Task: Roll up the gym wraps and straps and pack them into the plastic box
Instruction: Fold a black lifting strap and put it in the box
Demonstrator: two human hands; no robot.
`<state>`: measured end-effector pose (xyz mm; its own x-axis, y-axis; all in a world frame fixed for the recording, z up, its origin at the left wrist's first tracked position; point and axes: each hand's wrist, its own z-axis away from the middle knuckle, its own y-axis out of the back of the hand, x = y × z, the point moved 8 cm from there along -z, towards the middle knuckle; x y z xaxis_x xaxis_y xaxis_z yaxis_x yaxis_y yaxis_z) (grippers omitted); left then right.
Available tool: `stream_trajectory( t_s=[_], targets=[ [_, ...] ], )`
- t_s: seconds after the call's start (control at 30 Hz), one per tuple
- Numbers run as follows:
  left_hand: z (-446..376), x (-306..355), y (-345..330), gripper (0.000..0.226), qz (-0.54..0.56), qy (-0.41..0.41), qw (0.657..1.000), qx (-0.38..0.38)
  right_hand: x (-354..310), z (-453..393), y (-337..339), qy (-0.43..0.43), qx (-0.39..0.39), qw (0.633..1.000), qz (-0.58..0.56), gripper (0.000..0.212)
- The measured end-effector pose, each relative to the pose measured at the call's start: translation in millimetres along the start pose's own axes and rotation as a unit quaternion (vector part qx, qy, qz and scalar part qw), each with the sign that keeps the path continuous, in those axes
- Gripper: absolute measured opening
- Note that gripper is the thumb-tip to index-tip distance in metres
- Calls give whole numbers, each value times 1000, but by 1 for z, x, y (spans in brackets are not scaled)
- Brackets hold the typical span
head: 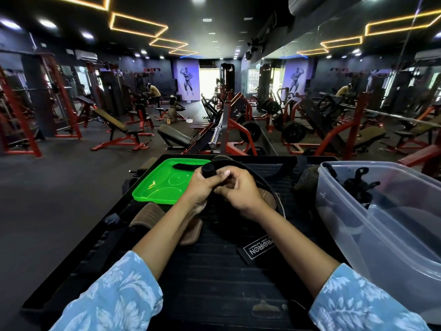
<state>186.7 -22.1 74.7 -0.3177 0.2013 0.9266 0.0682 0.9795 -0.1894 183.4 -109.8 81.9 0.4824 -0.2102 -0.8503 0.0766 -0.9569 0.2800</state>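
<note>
Both my hands meet over the middle of the black platform (214, 271). My left hand (199, 185) grips a tightly rolled black wrap (209, 170), its round end facing up. My right hand (238, 189) pinches the loose black end of that wrap just beside the roll. The clear plastic box (358, 211) stands at the right, with black straps (358, 185) lying inside it. A black strap with a white "PROIRON" label (259, 248) lies flat under my right forearm. Brown leather pads (148, 217) lie under my left forearm.
The box's green lid (155, 187) lies upside down at the platform's far left, a black fuzzy strip (181, 166) on its far edge. A wide belt (262, 185) curves behind my hands. Gym benches, racks and a barbell (218, 130) fill the floor beyond.
</note>
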Motion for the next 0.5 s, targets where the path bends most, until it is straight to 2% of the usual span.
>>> stream_trajectory(
  t_s=[0.13,0.23,0.33,0.4,0.5],
  targets=[
    [1,5,-2,13,-17,-33,999,-9,-1,0,2,-14,-11,1000,-15,37],
    [-1,6,2,14,-24,-47,998,26,-3,1,0,-10,-7,999,-33,34],
    [-2,3,6,13,41,-31,996,68,-12,7,-2,43,9,999,15,27],
    [-3,1,11,12,68,-20,993,95,-17,10,2,77,52,994,63,24],
    [-3,-2,9,14,81,-11,992,98,-15,10,3,75,64,993,69,21]
  ],
)
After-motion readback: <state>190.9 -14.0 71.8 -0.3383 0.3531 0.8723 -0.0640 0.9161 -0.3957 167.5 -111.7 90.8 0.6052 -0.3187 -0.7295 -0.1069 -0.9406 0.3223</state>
